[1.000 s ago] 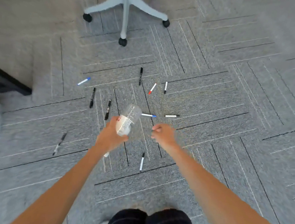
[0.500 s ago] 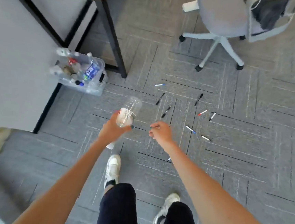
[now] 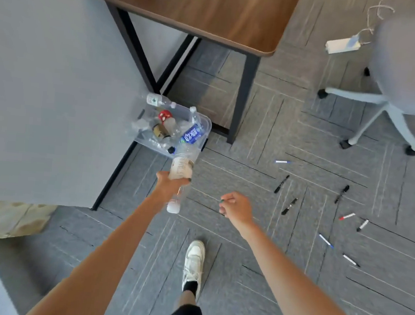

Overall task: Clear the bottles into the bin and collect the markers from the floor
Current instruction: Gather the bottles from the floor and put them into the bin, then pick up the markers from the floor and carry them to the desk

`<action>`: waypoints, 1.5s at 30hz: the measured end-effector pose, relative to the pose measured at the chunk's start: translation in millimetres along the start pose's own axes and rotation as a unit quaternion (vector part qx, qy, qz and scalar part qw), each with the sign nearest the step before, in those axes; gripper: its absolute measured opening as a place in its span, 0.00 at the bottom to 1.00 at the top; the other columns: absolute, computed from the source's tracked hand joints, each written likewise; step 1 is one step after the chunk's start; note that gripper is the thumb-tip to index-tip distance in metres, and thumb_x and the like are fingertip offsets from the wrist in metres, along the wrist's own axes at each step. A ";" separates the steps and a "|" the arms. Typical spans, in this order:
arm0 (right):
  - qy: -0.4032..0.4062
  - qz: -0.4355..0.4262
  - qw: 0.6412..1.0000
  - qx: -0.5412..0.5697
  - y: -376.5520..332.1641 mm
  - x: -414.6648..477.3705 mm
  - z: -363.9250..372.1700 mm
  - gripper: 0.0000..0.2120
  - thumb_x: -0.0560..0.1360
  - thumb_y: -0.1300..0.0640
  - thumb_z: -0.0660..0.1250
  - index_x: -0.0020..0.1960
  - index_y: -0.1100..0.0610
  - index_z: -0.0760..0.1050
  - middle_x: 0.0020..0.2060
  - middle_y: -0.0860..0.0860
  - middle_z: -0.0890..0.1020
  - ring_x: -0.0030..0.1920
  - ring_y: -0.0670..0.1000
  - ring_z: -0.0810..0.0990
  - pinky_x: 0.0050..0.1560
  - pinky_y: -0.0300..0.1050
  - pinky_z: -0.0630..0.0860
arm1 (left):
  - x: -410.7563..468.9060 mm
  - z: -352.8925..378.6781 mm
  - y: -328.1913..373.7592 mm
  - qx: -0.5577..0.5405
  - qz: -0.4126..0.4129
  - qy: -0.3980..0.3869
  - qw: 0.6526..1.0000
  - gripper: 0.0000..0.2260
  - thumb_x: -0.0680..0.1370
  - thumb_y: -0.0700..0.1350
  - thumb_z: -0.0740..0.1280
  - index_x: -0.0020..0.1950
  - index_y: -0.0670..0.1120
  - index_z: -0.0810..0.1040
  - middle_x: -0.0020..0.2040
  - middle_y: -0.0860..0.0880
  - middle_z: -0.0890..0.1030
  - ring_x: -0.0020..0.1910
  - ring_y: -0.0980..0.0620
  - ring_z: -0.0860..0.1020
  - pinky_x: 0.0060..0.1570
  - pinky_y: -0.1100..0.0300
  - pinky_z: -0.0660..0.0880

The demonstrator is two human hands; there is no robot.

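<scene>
My left hand [image 3: 170, 186] grips a clear plastic bottle [image 3: 181, 170] with a white label, its white cap pointing down toward me. The bottle's far end hangs just short of a clear plastic bin [image 3: 205, 129] that stands on the carpet beside the table leg and holds several bottles. My right hand [image 3: 234, 207] hovers to the right with its fingers curled and nothing visible in them. Several markers lie scattered on the carpet at the right, among them a black one [image 3: 281, 184], a red-capped one [image 3: 346, 216] and a blue-capped one [image 3: 283, 161].
A wooden table [image 3: 202, 8] on black legs stands behind the bin. A grey wall panel [image 3: 44, 92] fills the left side. A grey office chair [image 3: 403, 81] on castors is at the right. My white shoe [image 3: 193, 259] is on the carpet below my hands.
My view has swung left from the markers toward the bin and come closer to it. The bottle in my left hand now reaches almost to the bin's near edge. My right hand has dropped slightly.
</scene>
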State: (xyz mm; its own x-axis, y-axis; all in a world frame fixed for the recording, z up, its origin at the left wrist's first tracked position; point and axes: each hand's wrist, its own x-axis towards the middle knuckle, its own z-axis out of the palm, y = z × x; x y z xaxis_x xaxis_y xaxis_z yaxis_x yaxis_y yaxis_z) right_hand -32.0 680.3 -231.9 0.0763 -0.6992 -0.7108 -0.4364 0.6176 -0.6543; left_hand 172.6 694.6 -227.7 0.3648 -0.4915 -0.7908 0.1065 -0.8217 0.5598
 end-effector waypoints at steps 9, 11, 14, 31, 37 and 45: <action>0.006 -0.015 0.998 -0.062 -45.4 115.1 55.6 0.03 0.77 0.63 0.62 0.47 0.58 0.75 0.43 0.56 0.82 0.33 0.48 0.79 0.41 0.45 0.74 | 154.6 -37.5 74.8 -0.081 -0.013 0.023 0.996 0.30 0.73 0.45 0.73 0.69 0.40 0.60 0.61 0.40 0.74 0.53 0.41 0.78 0.55 0.43 0.77; 0.006 -0.023 0.997 -0.069 -58.5 137.3 57.8 0.03 0.76 0.64 0.63 0.48 0.59 0.75 0.41 0.55 0.82 0.34 0.50 0.80 0.39 0.46 0.74 | 177.6 -38.0 96.2 -0.082 0.004 0.040 0.996 0.31 0.74 0.47 0.73 0.70 0.41 0.60 0.63 0.41 0.74 0.57 0.41 0.78 0.56 0.44 0.77; 0.008 -0.037 0.995 -0.094 -70.5 157.8 57.7 0.04 0.76 0.63 0.63 0.49 0.57 0.75 0.39 0.54 0.82 0.37 0.53 0.81 0.35 0.42 0.74 | 196.9 -38.4 123.6 -0.058 0.017 0.055 0.997 0.35 0.77 0.54 0.67 0.75 0.44 0.51 0.66 0.44 0.70 0.63 0.42 0.73 0.62 0.41 0.73; 0.004 -0.042 0.995 -0.096 -11.5 107.1 -4.0 0.09 0.77 0.62 0.64 0.43 0.49 0.73 0.46 0.52 0.80 0.48 0.54 0.82 0.53 0.53 0.80 | 92.4 55.7 40.1 0.214 0.092 -0.012 0.973 0.13 0.77 0.38 0.59 0.53 0.48 0.81 0.43 0.48 0.81 0.26 0.55 0.70 0.23 0.64 0.64; 0.007 -0.060 0.995 -0.081 40.3 81.1 -56.7 0.10 0.77 0.64 0.63 0.41 0.51 0.73 0.44 0.55 0.79 0.41 0.55 0.81 0.50 0.57 0.80 | 39.7 120.0 -0.5 0.204 0.153 -0.022 0.967 0.10 0.77 0.37 0.61 0.47 0.49 0.80 0.44 0.47 0.82 0.38 0.51 0.78 0.33 0.62 0.72; 0.026 -0.072 0.994 -0.077 152.7 71.2 -128.6 0.13 0.76 0.63 0.63 0.38 0.47 0.72 0.44 0.54 0.80 0.47 0.58 0.82 0.54 0.58 0.78 | 17.1 225.7 -80.1 0.195 0.188 -0.032 0.962 0.08 0.77 0.37 0.63 0.46 0.48 0.79 0.41 0.46 0.81 0.41 0.49 0.77 0.38 0.60 0.69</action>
State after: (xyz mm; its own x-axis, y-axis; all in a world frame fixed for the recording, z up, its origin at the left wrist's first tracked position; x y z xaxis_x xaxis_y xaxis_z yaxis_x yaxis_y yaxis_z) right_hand -208.6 678.5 -349.3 0.1032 -0.7960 -0.5965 -0.5567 0.4507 -0.6978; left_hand -38.5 686.9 -341.9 0.2505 -0.7822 -0.5705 -0.3812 -0.6213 0.6846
